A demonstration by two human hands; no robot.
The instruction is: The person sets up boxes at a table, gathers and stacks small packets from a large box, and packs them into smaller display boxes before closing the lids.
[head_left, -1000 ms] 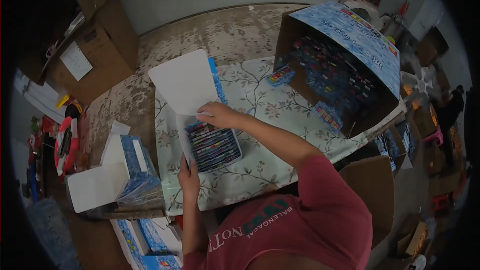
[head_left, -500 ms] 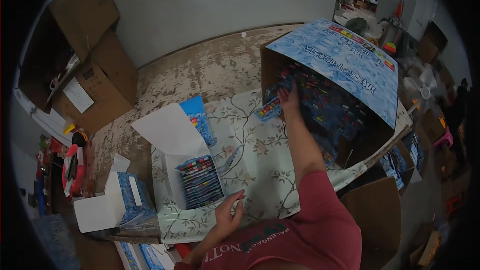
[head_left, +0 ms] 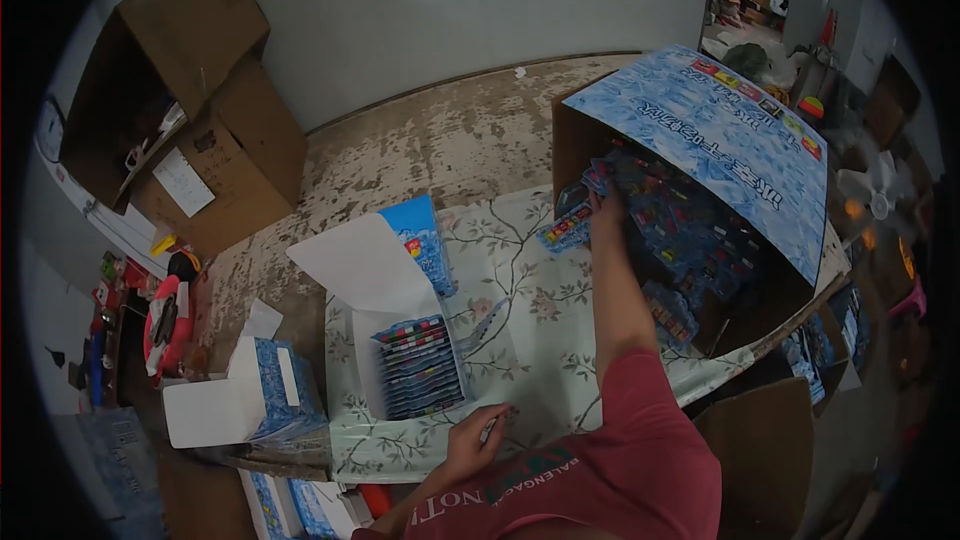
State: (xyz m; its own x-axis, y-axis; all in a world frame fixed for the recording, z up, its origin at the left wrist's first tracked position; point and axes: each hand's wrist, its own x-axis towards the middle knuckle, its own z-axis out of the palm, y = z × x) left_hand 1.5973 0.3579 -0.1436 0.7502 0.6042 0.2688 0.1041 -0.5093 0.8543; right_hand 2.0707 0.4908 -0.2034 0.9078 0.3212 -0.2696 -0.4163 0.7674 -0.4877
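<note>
My right hand (head_left: 608, 210) reaches into the mouth of a large blue ice-patterned carton (head_left: 700, 130) on its side, fingers closed at the blue blister packs (head_left: 680, 220) inside; what they hold is too small to make out. My left hand (head_left: 480, 440) is near the front table edge, its fingers curled together; whether anything is in them cannot be made out. Left of it stands an open white box (head_left: 365, 380), lid raised, with a row of colourful packs (head_left: 418, 365) upright inside. One pack (head_left: 568, 230) lies at the carton's mouth.
Another open blue and white box (head_left: 285, 395) stands at the table's left. Brown cartons (head_left: 240, 150) are at the back left. A floral cloth (head_left: 520, 310) covers the table. An open brown carton (head_left: 770, 450) and a fan (head_left: 880, 190) are at the right.
My right hand has gone from the white box to the large carton. My left hand has let go of the white box and moved toward the front edge, its fingers now more curled.
</note>
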